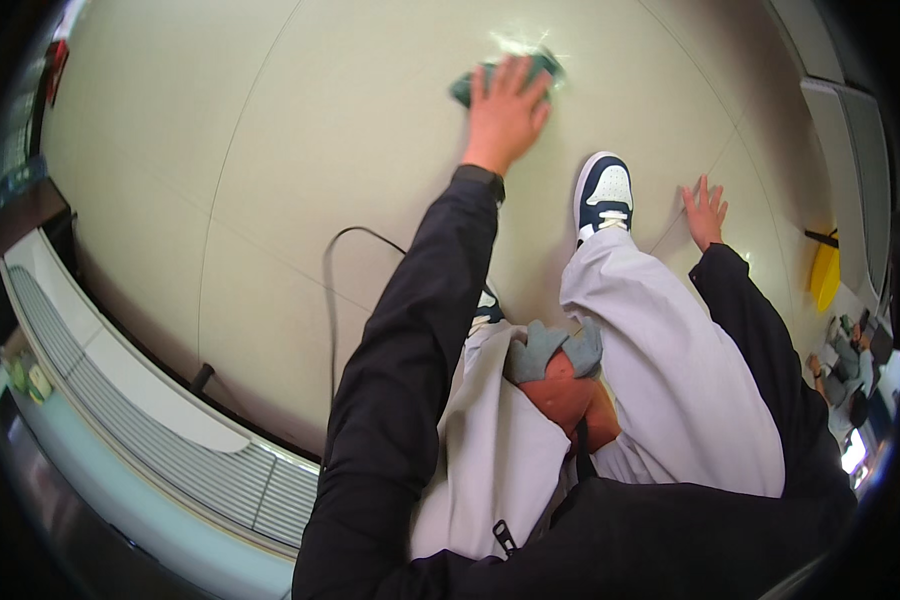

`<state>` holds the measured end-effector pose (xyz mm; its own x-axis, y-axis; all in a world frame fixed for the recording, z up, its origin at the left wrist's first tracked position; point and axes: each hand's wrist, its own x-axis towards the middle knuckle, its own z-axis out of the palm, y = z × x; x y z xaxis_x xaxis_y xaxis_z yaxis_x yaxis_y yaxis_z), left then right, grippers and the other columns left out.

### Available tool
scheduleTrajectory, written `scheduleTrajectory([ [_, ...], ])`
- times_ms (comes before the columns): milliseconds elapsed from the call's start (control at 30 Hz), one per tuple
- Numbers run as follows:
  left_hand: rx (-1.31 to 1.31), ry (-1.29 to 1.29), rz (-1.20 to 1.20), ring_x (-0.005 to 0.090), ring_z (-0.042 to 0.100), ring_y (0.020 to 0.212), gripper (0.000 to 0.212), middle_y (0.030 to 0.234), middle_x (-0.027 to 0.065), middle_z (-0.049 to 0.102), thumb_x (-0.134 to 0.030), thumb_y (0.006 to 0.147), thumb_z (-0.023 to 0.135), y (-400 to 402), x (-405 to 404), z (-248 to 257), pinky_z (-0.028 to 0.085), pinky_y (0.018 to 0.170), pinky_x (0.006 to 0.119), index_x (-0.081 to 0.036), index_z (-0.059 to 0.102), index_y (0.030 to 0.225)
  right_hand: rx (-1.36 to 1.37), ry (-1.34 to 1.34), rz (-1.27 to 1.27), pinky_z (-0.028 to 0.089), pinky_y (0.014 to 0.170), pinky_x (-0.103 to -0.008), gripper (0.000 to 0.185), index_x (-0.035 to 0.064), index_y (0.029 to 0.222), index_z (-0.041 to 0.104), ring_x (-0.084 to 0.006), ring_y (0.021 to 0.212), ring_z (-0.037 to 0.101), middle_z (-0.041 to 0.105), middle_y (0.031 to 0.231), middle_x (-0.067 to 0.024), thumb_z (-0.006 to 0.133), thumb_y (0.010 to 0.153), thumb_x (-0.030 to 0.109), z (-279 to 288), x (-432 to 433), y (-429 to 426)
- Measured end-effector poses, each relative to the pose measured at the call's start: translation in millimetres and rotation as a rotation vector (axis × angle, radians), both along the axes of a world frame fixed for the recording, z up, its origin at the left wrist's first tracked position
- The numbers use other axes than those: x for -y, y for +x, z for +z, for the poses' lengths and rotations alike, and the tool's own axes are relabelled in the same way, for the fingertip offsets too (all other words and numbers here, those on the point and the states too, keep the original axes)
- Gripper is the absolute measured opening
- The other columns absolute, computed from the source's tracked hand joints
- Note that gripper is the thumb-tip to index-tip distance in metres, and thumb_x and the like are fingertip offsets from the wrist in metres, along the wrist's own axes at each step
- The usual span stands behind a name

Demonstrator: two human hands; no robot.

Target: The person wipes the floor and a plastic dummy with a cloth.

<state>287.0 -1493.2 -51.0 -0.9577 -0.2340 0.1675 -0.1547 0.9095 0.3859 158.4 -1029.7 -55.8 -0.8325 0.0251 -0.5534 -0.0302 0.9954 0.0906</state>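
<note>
My left hand (506, 109) lies with fingers spread on a dark green cloth (461, 91), pressing it against the pale tiled floor (390, 150). Part of the cloth is hidden under the palm, and its edges look slightly blurred. Light glints off the floor just beyond it. My right hand (705, 214) touches the floor farther right, fingers apart and nothing in it. Between the two hands is my navy and white sneaker (606, 191). The other sneaker (487, 304) is mostly covered by my left sleeve and trouser leg.
A black cable (331, 292) loops over the floor left of my arm. Along the left stands a desk-like unit with a ribbed panel (195, 420). An orange and grey soft item (559, 375) sits between my legs. At right are a yellow object (825, 277), a pale cabinet (832, 150) and people (855, 367).
</note>
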Motion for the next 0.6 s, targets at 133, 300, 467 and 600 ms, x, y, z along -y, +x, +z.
scheduleTrajectory([
  [133, 0.045, 0.029, -0.235, 0.0259, 0.038, 0.150, 0.051, 0.161, 0.0061, 0.044, -0.026, 0.098, 0.062, 10.8, -29.4, 22.2, 0.026, 0.122, 0.057, -0.028, 0.055, 0.148, -0.219, -0.135, -0.374, 0.009, 0.121, -0.0701, 0.102, 0.0274, 0.168, 0.003, -0.0441, 0.159, -0.006, -0.005, 0.174, -0.0140, 0.039, 0.092, 0.085, -9.8, -36.3, 0.8],
  [300, 0.207, -0.154, 0.120, 0.0400, 0.040, 0.146, 0.055, 0.158, 0.0189, 0.044, -0.016, 0.097, 0.060, 103.7, 98.8, 26.2, 0.032, 0.118, 0.054, -0.022, 0.052, 0.151, -0.203, -0.021, -0.349, 0.006, 0.117, -0.0769, 0.101, 0.0271, 0.168, 0.003, -0.0410, 0.159, -0.009, -0.008, 0.174, -0.0152, 0.035, 0.092, 0.086, 4.0, 8.2, 9.0],
  [467, 0.297, -0.054, 0.820, 0.0476, 0.036, 0.145, 0.059, 0.160, 0.0289, 0.035, -0.034, 0.103, 0.053, 199.9, 299.8, -23.8, 0.032, 0.118, 0.053, -0.013, 0.042, 0.157, -0.399, -0.108, -0.307, 0.007, 0.116, -0.0772, 0.096, 0.0274, 0.168, 0.007, -0.0402, 0.160, -0.004, -0.003, 0.174, -0.0156, 0.038, 0.095, 0.081, -13.9, 13.4, 21.2],
  [600, 0.512, 0.109, 1.093, 0.0490, 0.040, 0.140, 0.062, 0.161, 0.0253, 0.036, -0.043, 0.102, 0.052, 127.5, 303.5, -39.2, 0.035, 0.115, 0.055, -0.011, 0.043, 0.155, -0.581, -0.065, -0.221, 0.009, 0.115, -0.0778, 0.087, 0.0265, 0.167, 0.015, -0.0415, 0.159, 0.006, 0.008, 0.173, -0.0166, 0.043, 0.099, 0.073, -21.6, 4.4, 31.3],
])
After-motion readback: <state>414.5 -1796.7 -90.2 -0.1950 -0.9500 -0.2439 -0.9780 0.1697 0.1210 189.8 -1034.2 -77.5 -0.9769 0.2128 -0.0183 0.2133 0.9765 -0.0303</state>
